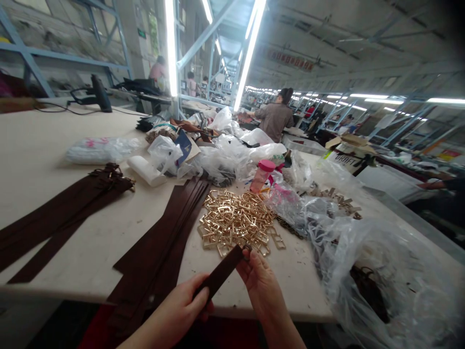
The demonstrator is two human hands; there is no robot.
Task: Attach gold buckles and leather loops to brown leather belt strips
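Note:
A dark brown leather strap (224,270) slants up in front of me, over the near part of the table. My left hand (191,298) is closed around its lower part, thumb on top. At the upper end, my right hand (258,275) pinches the tip with fingers and thumb; a small dark loop or ring shows there, partly hidden. Just beyond lies a heap of gold-coloured rectangular buckles (236,215). To the left, a stack of wide brown straps (160,247) overhangs the near table edge.
More brown straps (61,211) with metal fittings lie far left. Plastic bags (228,150), a pink-lidded jar (262,177) and a white roll (146,170) sit behind the buckles. A large clear bag (392,261) covers the right side. A person (276,116) stands farther back.

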